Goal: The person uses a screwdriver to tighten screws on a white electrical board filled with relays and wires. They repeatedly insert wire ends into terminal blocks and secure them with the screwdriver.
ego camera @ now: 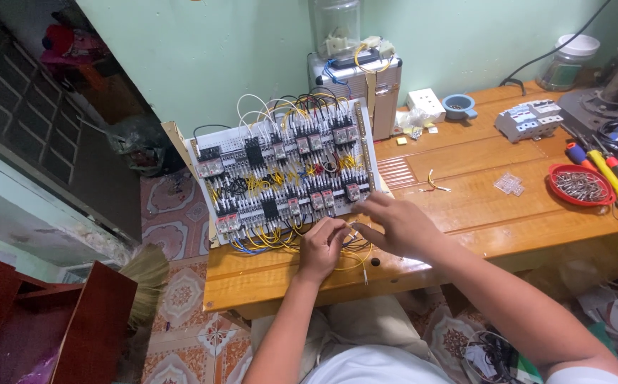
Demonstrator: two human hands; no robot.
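Left hand (321, 245) pinches yellow wires (344, 245) at lower edge of white relay-packed wiring board (284, 171); right hand (398, 226) open-fingered beside it.

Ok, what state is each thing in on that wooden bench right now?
White wiring panel with relays: propped tilted, densely wired.
Yellow wires: loose along panel's lower edge.
Left hand: fingers curled at those wires.
Right hand: fingers spread, beside lower edge.
Red round tray: filled with small metal parts.
Clear plastic jar: lidded, upright.
Blue cup: upright.
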